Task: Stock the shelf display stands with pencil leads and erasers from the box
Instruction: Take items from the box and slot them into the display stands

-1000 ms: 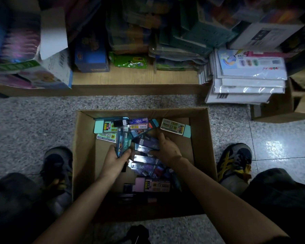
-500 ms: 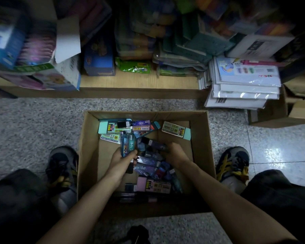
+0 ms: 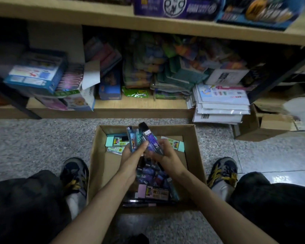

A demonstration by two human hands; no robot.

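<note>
The left hand (image 3: 131,156) grips a fanned bunch of blue and teal lead cases (image 3: 132,138), three as far as I can count where they overlap, thumb pressed across their fronts. The right hand (image 3: 166,155), touching the left, pinches one purple lead case (image 3: 152,140) with a black cap and holds it tilted against the fan. Both hands hover over the far half of the open cardboard box (image 3: 198,155), which sits on the speckled floor (image 3: 33,141) between the person's two shoes (image 3: 74,173). More lead cases (image 3: 151,174) lie in a loose heap in the middle of the box, too jumbled to count. I count four erasers: two teal ones (image 3: 115,140) in the far left corner, one (image 3: 175,144) by the far right corner and a pink one (image 3: 153,191) against the near edge. Half a second ago both hands were down in the heap; now they are raised clear of it with the purple case lifted out, and the view has tipped up to take in an upper shelf (image 3: 113,20).
</note>
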